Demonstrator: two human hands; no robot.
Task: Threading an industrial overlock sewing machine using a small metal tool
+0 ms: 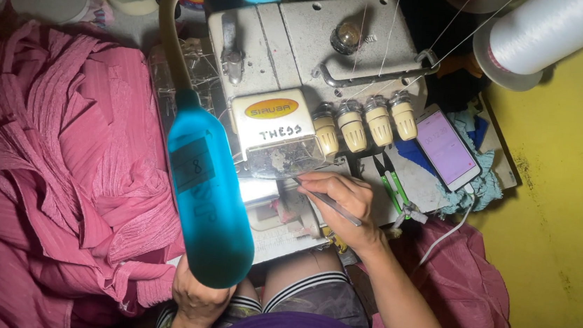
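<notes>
My right hand [344,204] holds thin metal tweezers [333,207] at the front of a grey-white overlock sewing machine [315,53], just below its clear plastic guard [281,159]. The tweezers' tip is hidden by my fingers. My left hand [197,298] grips the lower end of a blue gooseneck lamp [207,202], which lights the needle area and hides part of it. Four cream tension knobs [365,121] sit above my right hand.
Pink pleated fabric [52,164] is piled at the left. A phone with a lit screen [447,148] and green-handled snips [393,187] lie at the right of the machine. A large white thread cone [549,28] stands top right by a yellow wall [569,209].
</notes>
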